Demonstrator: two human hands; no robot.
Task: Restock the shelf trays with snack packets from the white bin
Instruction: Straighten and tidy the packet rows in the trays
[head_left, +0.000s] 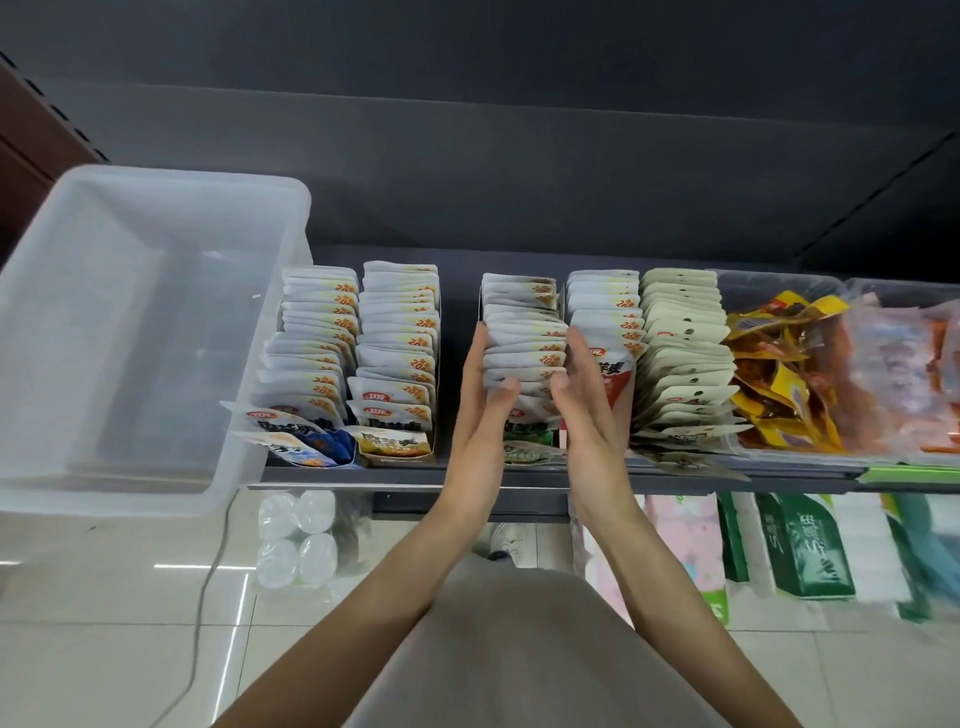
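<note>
A stack of white snack packets (524, 343) stands in the middle shelf tray (522, 454). My left hand (480, 395) presses its left side with long fingers and a curled thumb at the front. My right hand (582, 395) holds the right side the same way, so the stack is squeezed between both palms. The white bin (78, 405) sits at the left end of the shelf and shows no packets inside.
Two filled trays (353, 364) stand left of the held stack, two more rows (675, 358) to its right. Clear tubs of yellow and orange packets (789, 374) fill the right. Tissue packs (800, 545) and bottles (296, 540) lie on the floor below the shelf edge.
</note>
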